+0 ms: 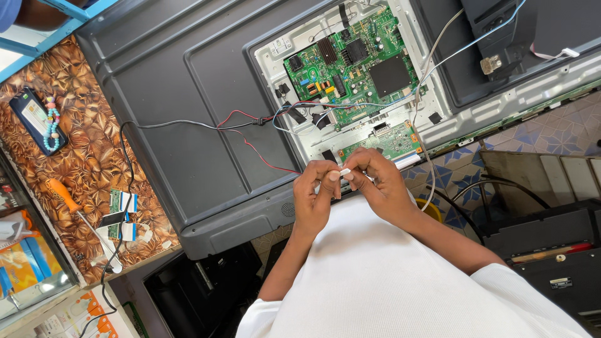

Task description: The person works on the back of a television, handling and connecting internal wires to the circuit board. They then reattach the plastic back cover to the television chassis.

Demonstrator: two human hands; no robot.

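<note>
The small white piece [345, 171] pinched between the left hand [315, 195] and right hand [377, 188] is mostly covered by fingertips and too small to identify. Up and to the right of the hands, the television back panel [188, 112] is cut off by the frame's edge. Far left, the bench [87, 156] runs past the edge.

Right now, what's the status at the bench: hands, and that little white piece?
Left hand and right hand both pinching small white connector. Held above open TV back panel, near green circuit board. Red and black wires trail close by.
</note>
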